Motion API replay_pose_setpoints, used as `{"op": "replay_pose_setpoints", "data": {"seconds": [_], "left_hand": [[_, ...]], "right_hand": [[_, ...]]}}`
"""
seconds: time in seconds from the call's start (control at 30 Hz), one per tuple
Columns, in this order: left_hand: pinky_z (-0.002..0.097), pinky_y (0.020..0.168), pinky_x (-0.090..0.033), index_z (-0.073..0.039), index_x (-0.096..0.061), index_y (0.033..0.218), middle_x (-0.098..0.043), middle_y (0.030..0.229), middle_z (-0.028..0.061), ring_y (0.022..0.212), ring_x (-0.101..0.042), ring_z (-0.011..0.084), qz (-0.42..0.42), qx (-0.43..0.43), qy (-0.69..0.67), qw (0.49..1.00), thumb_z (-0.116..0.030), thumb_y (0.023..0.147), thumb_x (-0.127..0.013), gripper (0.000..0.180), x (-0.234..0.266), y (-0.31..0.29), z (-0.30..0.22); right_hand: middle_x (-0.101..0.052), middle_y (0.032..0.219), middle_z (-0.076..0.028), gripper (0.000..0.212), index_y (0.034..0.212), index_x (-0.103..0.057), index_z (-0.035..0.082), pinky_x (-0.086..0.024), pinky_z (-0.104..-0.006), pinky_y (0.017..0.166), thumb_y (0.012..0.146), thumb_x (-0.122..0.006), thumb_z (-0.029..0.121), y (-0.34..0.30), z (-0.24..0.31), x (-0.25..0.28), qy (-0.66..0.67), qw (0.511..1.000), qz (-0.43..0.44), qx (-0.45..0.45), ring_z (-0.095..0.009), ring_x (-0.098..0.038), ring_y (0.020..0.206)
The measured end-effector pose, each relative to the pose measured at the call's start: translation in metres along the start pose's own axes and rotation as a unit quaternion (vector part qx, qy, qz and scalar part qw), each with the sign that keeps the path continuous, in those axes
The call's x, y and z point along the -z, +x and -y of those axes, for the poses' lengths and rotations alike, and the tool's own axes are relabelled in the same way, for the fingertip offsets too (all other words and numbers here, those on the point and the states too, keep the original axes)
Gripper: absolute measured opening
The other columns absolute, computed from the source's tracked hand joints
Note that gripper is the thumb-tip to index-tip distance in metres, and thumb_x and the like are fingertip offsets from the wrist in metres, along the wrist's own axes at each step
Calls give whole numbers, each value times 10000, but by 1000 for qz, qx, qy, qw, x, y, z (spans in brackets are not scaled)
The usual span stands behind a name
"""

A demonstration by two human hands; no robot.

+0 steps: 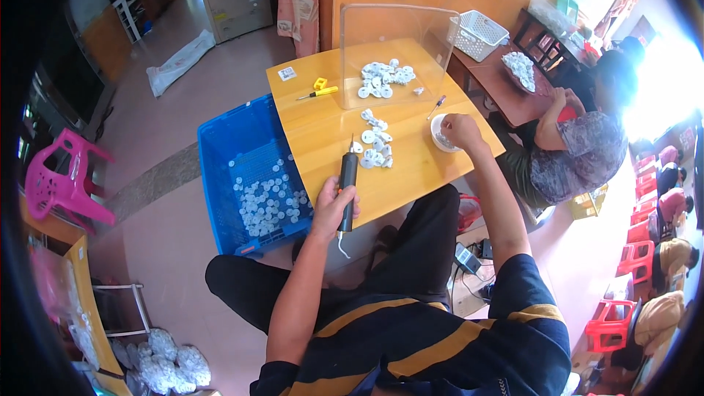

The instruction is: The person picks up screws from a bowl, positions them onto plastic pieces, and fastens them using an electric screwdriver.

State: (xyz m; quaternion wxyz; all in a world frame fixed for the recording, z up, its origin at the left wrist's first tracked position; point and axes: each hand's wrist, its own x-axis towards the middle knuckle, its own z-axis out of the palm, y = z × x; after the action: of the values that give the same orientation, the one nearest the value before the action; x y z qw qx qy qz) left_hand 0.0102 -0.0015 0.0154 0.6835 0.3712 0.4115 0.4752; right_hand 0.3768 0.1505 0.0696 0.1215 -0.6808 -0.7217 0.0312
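Observation:
My left hand [332, 211] is wrapped round a black electric screwdriver [348, 174], its thin bit pointing away from me and a white cord trailing from its near end. My right hand [462, 132] reaches into a small white bowl [437, 140] at the right of the wooden table [315, 132]. Its fingers are drawn together, and whatever they pinch is hidden. A row of small white round parts [377, 148] lies between the hands. Farther back is a larger pile of white parts [385, 77].
A clear upright panel [400, 11] stands on the table. A yellow-handled screwdriver [318, 92] and another small screwdriver [437, 105] lie there. On the left, a blue crate [207, 169] holds many white parts. A seated person [583, 150] works at a neighbouring table.

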Motion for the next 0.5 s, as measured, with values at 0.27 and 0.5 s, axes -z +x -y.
{"op": "replay_pose_setpoints", "data": {"seconds": [0.27, 0.5], "left_hand": [[274, 577, -538, -7, -495, 1222, -621, 846, 61, 622, -623, 125, -1, 1, -11, 1000, -136, 911, -640, 366, 0, -2, 0], [256, 583, -531, -4, -505, 1174, -595, 847, 45, 619, -615, 114, -1, -16, -20, 1000, -127, 892, -660, 345, -2, -1, 2]], "right_hand": [[-745, 1004, -138, 157, 925, -762, 146, -581, -441, 828, 813, -682, 222, 4, 10, -10, -119, 984, 102, -85, -320, -719, 957], [-742, 914, -161, 157, 880, -765, 133, -581, -463, 773, 803, -679, 238, 12, -15, -38, -152, 981, 41, -112, -338, -721, 870]]}}
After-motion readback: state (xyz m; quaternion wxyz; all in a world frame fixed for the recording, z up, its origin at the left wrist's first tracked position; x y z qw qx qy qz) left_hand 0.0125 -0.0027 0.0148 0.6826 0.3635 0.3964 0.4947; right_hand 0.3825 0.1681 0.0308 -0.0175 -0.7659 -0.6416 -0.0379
